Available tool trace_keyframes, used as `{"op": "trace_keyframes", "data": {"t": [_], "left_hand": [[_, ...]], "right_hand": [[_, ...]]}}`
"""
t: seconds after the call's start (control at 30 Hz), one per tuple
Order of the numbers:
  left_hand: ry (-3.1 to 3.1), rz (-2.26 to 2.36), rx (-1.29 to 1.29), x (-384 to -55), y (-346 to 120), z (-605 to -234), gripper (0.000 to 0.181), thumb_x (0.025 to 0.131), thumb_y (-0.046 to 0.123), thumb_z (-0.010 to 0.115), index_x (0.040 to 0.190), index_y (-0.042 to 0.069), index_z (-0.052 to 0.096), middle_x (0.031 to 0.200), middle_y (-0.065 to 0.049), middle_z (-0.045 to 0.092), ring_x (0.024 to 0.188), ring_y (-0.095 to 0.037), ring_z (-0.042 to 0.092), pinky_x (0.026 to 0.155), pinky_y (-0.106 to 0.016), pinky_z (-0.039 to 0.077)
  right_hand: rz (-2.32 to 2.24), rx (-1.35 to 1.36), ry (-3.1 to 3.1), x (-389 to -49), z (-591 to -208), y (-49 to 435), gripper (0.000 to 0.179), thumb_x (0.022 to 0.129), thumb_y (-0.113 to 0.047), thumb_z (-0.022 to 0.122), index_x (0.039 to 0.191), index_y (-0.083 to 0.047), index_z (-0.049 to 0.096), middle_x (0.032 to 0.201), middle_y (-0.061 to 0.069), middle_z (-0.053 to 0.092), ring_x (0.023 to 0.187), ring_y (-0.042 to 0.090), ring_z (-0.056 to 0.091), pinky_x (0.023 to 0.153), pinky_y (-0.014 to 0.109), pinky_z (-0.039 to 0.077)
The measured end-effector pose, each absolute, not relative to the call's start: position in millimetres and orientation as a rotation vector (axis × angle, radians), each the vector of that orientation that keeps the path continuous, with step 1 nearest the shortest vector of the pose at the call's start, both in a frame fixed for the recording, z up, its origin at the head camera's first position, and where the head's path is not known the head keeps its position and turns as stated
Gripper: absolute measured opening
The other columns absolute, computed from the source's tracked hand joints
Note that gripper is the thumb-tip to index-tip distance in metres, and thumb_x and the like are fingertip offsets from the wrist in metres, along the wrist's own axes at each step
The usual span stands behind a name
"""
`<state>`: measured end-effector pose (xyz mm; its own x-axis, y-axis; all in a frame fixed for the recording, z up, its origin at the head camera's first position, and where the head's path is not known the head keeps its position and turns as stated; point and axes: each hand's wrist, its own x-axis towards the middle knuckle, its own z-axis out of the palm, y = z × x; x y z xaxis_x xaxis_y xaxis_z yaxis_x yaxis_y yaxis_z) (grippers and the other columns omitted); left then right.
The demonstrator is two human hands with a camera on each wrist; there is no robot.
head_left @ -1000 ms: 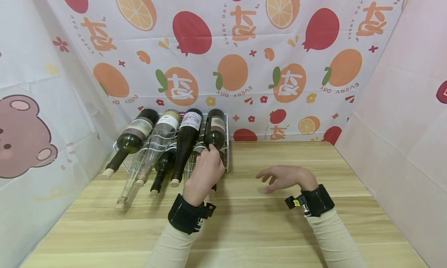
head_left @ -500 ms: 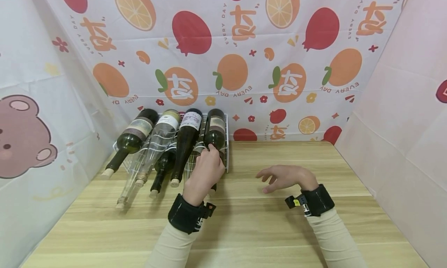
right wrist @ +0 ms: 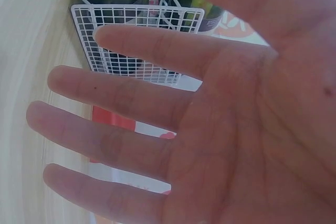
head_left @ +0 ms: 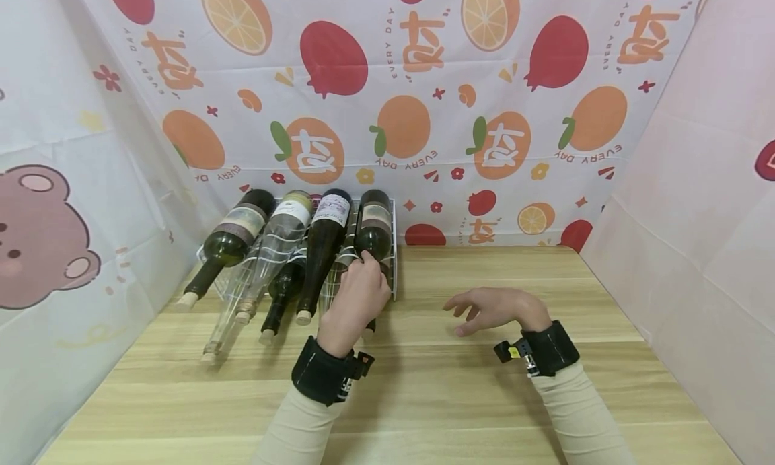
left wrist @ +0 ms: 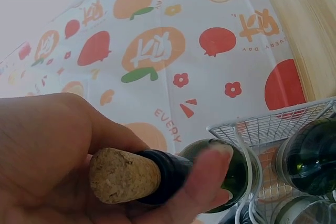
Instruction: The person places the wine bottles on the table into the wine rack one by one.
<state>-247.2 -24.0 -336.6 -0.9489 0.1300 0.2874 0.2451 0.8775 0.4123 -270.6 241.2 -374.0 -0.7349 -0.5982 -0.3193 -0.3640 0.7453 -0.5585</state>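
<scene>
My left hand (head_left: 358,293) grips the neck of a dark green wine bottle (head_left: 373,226) lying at the right end of a white wire rack (head_left: 395,266). In the left wrist view, the fingers curl round its dark neck (left wrist: 169,176), and its cork (left wrist: 123,176) points at the camera. The bottle's base is up against the back cloth, and its neck slopes down toward me. My right hand (head_left: 493,308) hovers over the table to the right and holds nothing. Its fingers look spread and nearly straight in the right wrist view, with the palm (right wrist: 236,129) toward the camera.
Left of the gripped bottle lie a dark bottle with a floral label (head_left: 327,239), a clear bottle (head_left: 281,233) and a green bottle (head_left: 233,229). More corked bottles lie below. A fruit-print cloth (head_left: 448,135) hangs behind the wooden table (head_left: 472,391); plain-ground cloths flank it.
</scene>
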Motion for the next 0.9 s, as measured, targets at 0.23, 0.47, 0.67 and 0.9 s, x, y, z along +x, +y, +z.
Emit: {"op": "trace_keyframes", "data": {"t": [0.23,0.47,0.67,0.9], "left_hand": [[-2.718,-0.630,-0.284,-245.1,-26.5,-337.3,0.054,0.095,0.016,0.055,0.136,-0.018,0.045,0.106,-0.033,0.064,0.087,-0.044,0.065,0.075,-0.052,0.054],[-2.664,-0.619,-0.270,-239.6,-24.5,-336.0,0.042,0.085,0.006,0.067,0.123,-0.010,0.060,0.100,-0.027,0.063,0.080,-0.044,0.065,0.065,-0.051,0.055],[-2.621,-0.596,-0.311,-240.3,-23.5,-339.2,0.043,0.083,0.000,0.063,0.123,-0.015,0.059,0.100,-0.031,0.063,0.084,-0.046,0.064,0.073,-0.053,0.054],[-2.598,-0.581,-0.321,-241.0,-23.2,-340.9,0.042,0.083,-0.001,0.060,0.122,-0.018,0.058,0.100,-0.033,0.064,0.084,-0.047,0.064,0.074,-0.054,0.054]], "right_hand": [[-0.651,-0.760,2.449,-271.6,-374.5,242.3,0.055,0.090,-0.028,0.072,0.140,-0.015,0.053,0.135,0.016,0.058,0.121,0.036,0.059,0.098,0.052,0.046],[-0.645,-0.768,2.451,-272.1,-374.7,242.1,0.055,0.090,-0.027,0.071,0.141,-0.014,0.053,0.134,0.017,0.059,0.120,0.036,0.059,0.098,0.051,0.046],[-0.637,-0.773,2.453,-272.0,-374.6,242.0,0.055,0.091,-0.028,0.071,0.141,-0.014,0.053,0.135,0.016,0.058,0.121,0.036,0.059,0.098,0.051,0.046],[-0.634,-0.759,2.456,-271.6,-374.6,242.1,0.056,0.090,-0.030,0.071,0.141,-0.015,0.053,0.135,0.016,0.058,0.120,0.035,0.060,0.098,0.051,0.047]]}}
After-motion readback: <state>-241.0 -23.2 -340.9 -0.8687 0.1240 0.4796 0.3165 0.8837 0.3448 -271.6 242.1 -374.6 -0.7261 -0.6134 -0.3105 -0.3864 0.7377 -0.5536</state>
